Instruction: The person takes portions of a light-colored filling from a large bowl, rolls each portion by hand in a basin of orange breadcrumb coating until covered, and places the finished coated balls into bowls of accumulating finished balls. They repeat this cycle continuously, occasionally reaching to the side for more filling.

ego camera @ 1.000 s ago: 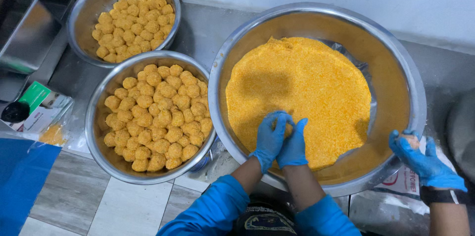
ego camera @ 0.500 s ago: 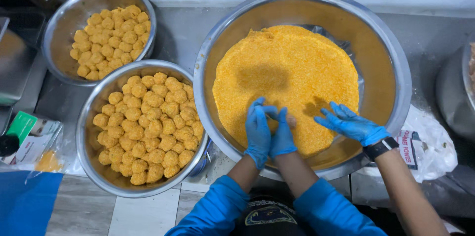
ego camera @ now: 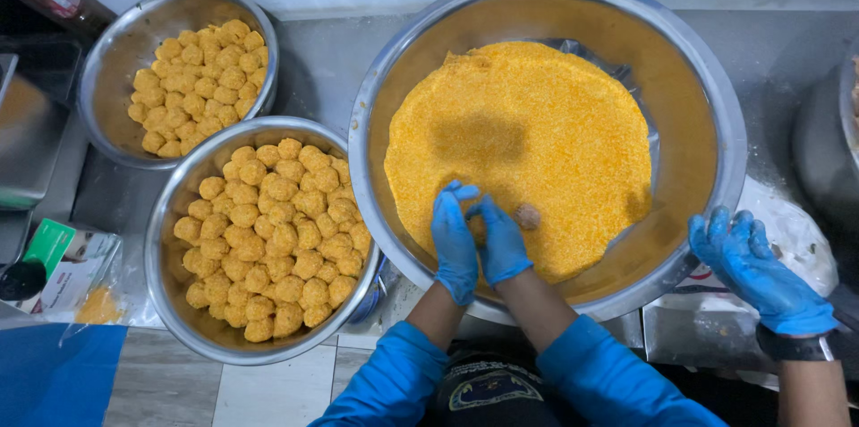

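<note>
At the near edge of the large steel bowl (ego camera: 546,6), the left hand (ego camera: 455,243) and the right hand (ego camera: 501,243) are seen side by side, both gloved in blue, pressed down into the orange crumb mixture (ego camera: 528,140). A small brownish ball (ego camera: 528,216) lies on the crumbs just beside the right hand's fingertips — apart from them, not held. Neither grip is closed on anything; the fingers are loosely curled and rest on the crumbs. The mixture fills the bowl's middle, with bare steel wall left all round it and the most open room toward the far side. To the left, almost touching the large bowl's rim, a second bowl (ego camera: 170,239) is heaped with coated balls (ego camera: 277,239), and a third bowl (ego camera: 116,60) behind it on the counter (ego camera: 322,60) holds more. At the right, another person's gloved hand (ego camera: 756,270) is held just outside the rim.
</note>
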Demonstrator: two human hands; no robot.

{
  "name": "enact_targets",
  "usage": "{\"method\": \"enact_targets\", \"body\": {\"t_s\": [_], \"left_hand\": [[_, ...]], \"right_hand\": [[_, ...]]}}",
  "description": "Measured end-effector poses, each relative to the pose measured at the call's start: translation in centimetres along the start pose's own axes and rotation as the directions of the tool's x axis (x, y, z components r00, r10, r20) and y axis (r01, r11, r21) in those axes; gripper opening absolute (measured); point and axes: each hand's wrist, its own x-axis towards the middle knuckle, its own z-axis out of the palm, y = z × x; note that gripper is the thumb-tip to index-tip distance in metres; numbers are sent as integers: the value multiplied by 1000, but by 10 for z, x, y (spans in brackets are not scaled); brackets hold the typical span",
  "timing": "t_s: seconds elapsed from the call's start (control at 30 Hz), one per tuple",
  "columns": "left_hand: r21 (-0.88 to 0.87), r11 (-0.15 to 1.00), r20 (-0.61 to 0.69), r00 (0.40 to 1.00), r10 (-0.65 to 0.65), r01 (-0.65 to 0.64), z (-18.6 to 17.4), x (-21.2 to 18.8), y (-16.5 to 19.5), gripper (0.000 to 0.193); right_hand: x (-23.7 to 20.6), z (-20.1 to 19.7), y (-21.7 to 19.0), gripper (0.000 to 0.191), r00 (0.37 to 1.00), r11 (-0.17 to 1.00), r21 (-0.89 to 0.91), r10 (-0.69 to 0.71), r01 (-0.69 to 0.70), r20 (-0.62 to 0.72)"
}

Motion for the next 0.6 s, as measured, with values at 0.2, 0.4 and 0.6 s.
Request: {"method": "enact_targets", "body": {"t_s": [0.2, 0.4, 0.6], "left_hand": [[-627, 598, 215, 849, -484, 499, -27, 10, 17, 58], [-702, 633, 112, 928, -356, 327, -72, 35, -6, 54], [-663, 717, -7, 956, -294, 215, -88, 52, -32, 60]], "right_hand": [[33, -1, -12, 24, 916, 765, -505, -315, 400, 247], [30, -13, 32, 70, 910, 118, -986, 386, 115, 153], [39, -34, 79, 59, 732, 672, -563, 661, -481, 163]]}}
